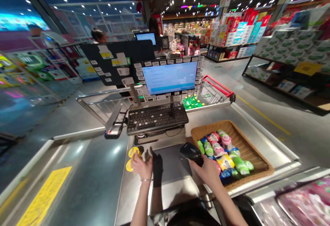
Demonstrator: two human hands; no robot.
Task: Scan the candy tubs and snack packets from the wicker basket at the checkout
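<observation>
We are standing at a checkout, looking down at our two bare hands on the steel tabletop (213,114), with the black keyboard (157,117) as our landmark. Below the keyboard and toward its left end, our left hand (141,167) sits beside a yellow object (132,158). The view is poor here, so we can only say that the fingers (136,164) seem to touch it; we cannot tell whether they are grasping it or merely held near it.

Below the keyboard's right end, our right hand (206,172) has its fingers (198,165) clenched around the grip of a black handheld barcode scanner (192,153). Its head is tilted up and inward, which seems to aim it across the space between our hands. To the keyboard's right, a wicker basket (206,129) holds green and pink packaged goods (224,141), probably placed there to be within easy reach of the right hand. Beyond the keyboard stands a monitor (170,78), angled toward us for reading, and farther still, past its right side, a shopping cart (213,90) with a red handle.
</observation>
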